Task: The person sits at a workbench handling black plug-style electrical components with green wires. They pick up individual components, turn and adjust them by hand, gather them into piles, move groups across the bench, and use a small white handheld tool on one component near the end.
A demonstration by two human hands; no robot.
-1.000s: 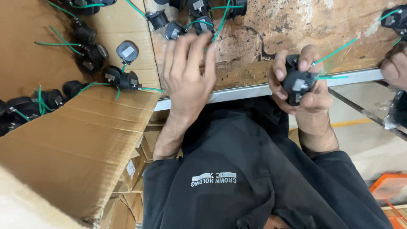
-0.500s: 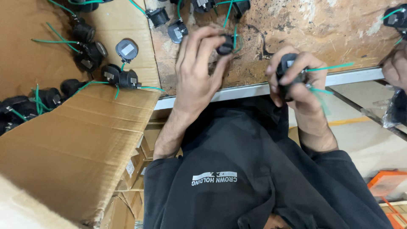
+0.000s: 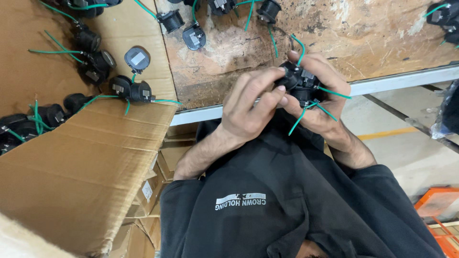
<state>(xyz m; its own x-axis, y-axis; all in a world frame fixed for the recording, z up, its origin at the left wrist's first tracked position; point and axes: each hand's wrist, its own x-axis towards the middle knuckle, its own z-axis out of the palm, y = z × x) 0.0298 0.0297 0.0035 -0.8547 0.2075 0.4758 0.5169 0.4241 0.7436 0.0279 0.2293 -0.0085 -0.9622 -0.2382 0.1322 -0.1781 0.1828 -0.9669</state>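
Both hands meet at the edge of a worn wooden bench top (image 3: 382, 43). My right hand (image 3: 325, 112) cups a small black socket part with green wires (image 3: 300, 82). Fingers of my left hand (image 3: 246, 107) pinch the same cluster from the left; it looks like two black pieces pressed together. Green wires stick out above and below my right palm. Several more black socket parts with green wires (image 3: 193, 36) lie loose on the bench just beyond my hands.
An open cardboard box (image 3: 81, 157) on the left holds several black wired parts (image 3: 129, 88). A metal rail (image 3: 401, 79) edges the bench. Smaller cartons (image 3: 158, 186) stand below it. An orange crate (image 3: 437, 210) sits on the floor at the lower right.
My left hand reached onto the bench, took a black part, and brought it back to the part in my right hand. Both hands now press together at the bench edge.
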